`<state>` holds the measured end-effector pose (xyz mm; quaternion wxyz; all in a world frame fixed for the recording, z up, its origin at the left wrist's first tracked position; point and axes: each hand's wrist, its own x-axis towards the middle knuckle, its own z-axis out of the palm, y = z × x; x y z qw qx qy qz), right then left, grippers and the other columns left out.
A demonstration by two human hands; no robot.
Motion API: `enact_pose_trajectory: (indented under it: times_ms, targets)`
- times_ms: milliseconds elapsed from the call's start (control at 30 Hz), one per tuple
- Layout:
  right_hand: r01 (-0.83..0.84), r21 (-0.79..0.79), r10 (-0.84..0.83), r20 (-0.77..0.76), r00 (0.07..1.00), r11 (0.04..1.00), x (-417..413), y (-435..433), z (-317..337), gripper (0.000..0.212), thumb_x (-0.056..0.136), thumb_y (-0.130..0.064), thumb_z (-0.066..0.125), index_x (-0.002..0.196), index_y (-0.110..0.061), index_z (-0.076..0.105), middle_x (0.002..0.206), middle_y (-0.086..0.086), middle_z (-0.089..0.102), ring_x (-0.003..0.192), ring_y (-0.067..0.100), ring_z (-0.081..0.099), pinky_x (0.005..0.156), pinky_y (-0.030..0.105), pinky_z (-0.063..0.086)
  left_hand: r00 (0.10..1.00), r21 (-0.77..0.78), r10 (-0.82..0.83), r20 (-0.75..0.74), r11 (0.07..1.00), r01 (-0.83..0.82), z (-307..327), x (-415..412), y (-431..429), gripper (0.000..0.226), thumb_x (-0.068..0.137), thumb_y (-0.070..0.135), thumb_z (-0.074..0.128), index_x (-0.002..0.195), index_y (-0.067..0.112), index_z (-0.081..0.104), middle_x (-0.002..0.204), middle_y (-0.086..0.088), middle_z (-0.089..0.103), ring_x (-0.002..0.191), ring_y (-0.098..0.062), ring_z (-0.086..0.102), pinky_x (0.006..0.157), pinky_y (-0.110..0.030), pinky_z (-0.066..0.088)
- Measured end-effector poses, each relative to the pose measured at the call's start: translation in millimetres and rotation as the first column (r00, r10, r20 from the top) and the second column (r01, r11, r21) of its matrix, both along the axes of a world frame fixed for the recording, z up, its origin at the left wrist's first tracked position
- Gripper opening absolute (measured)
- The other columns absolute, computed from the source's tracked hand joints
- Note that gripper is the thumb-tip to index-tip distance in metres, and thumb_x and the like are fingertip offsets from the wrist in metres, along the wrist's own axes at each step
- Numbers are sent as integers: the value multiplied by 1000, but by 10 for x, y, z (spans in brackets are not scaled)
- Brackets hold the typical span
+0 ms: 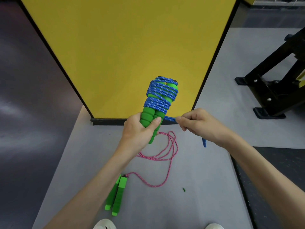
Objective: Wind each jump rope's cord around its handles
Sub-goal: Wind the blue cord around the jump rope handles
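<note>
Head view — left hand (137,131) gripping green handles (152,118), right hand (199,124) pinching blue cord (170,119)

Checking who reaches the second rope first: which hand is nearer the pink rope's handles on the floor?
Left. The left hand is above the pink rope's handles; the right hand is farther off, up and right.

A single head-worn view looks forward and steeply down at the grey floor mat (189,204). It sits close above that mat. The yellow panel (128,47) rises at the mat's far edge.
</note>
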<state>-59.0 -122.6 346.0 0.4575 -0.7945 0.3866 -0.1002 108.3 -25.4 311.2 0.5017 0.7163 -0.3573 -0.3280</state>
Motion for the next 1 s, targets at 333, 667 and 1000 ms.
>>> enact_pose_trajectory:
  times_ms: [333, 667, 1000]
  targets:
    - [52, -127, -50, 24, 998, 991, 111, 187, 108, 46, 96, -24, 54, 61, 6, 53, 44, -5, 22, 42, 11, 17, 40, 16, 20, 993, 22, 9, 121, 1000, -12, 18, 87, 21, 21, 85, 34, 70, 85, 13, 66, 75, -5, 74, 66, -22, 72, 68, -45, 59]
    - [36, -270, -40, -11, 999, 962, 131, 294, 76, 43, 94, -21, 51, 56, -3, 56, 33, -6, 28, 37, 13, 24, 38, 21, 21, 936, 70, -72, 345, 996, 51, -102, 11, -43, 46, 72, 60, 56, 86, 16, 61, 76, -6, 69, 83, -30, 64, 76, -44, 53]
    - [-90, -249, 57, -134, 989, 964, 187, 286, -116, 49, 94, -23, 53, 46, -14, 47, 35, -5, 34, 40, 14, 27, 45, 30, 26, 647, 334, -357, 674, 928, 164, -121, -190, 21, 28, 94, 40, 53, 105, 14, 48, 101, -8, 62, 95, -34, 60, 67, -33, 35]
